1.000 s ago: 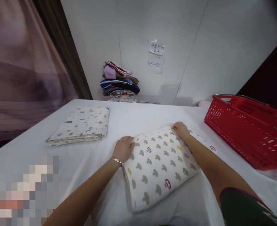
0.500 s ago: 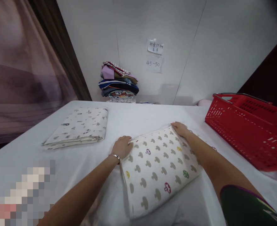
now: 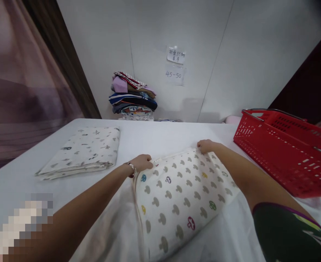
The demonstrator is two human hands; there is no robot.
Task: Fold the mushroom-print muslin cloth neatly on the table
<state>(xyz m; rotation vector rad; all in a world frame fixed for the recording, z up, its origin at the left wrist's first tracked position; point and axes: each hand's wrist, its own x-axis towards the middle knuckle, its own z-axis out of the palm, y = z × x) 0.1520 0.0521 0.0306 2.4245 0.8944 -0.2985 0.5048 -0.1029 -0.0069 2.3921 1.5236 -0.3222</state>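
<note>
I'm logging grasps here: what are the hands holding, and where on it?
The left hand and right hand hold the folded mushroom-print cloth by its far corners, one each.

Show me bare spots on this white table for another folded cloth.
Widest free patch: the far band of the white-covered table, between the folded white cloth with grey print and the red plastic basket. A narrower strip lies between that cloth and the left hand. Crowded: the right side, where the folded mushroom-print cloth, the right hand and the basket sit close.
</note>
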